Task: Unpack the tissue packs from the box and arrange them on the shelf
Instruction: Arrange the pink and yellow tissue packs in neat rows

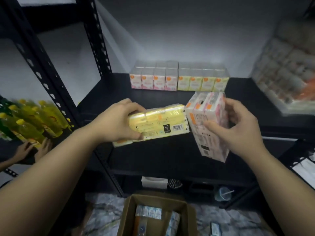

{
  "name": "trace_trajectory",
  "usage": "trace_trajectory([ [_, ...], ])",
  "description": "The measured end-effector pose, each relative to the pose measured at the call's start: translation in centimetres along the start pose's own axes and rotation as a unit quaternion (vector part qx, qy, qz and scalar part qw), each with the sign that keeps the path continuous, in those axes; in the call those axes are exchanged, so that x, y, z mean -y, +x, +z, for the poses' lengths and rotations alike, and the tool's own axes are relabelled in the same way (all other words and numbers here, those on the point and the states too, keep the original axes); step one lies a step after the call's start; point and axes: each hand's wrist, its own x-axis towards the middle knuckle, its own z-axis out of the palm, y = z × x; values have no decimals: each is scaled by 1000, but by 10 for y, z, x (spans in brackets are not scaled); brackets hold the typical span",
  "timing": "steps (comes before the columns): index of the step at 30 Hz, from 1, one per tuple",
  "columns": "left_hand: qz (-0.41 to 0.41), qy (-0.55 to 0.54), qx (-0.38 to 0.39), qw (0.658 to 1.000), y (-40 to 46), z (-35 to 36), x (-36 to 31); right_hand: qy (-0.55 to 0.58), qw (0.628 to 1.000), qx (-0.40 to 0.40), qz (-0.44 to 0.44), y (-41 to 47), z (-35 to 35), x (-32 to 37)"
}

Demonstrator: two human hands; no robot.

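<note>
Clearly each hand carries a load: the left hand (117, 122) grips a yellow pack (158, 124), the right hand (238, 126) pinches a pink pack (208, 126) upright, both above the shelf (105, 99). Their ends nearly touch, so a bump could loosen either hold, or topple the row (179, 79) behind. More packs wait in the box (127, 213).

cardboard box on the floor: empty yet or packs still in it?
Not empty. The box is open at the top and bluish tissue packs show inside. How many remain, cannot tell.
</note>
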Motion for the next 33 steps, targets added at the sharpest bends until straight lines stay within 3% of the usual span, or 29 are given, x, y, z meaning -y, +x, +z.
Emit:
trace_trajectory([
  [7, 41, 28, 9, 999, 72, -46, 23, -68, 998, 2, -9, 68, 1, 34],
  [12, 45, 32, 55, 997, 119, -56, 53, -158, 986, 52, -15, 108, 9, 43],
  [18, 43, 5, 112, 993, 142, -40, 84, -277, 947, 165, -2, 135, 39, 23],
  [21, 20, -15, 124, 992, 149, -40, 94, -275, 948, 162, 11, 140, 44, 7],
  [25, 16, 37, 146, 988, 157, -42, 88, -275, 949, 153, 12, 145, 38, -10],
  [30, -22, 96, 158, 983, 161, -26, 62, -339, 916, 212, 17, 139, 27, -36],
  [33, -45, 141, 114, 982, 163, -4, 53, -354, 910, 217, 5, 140, 26, -41],
])
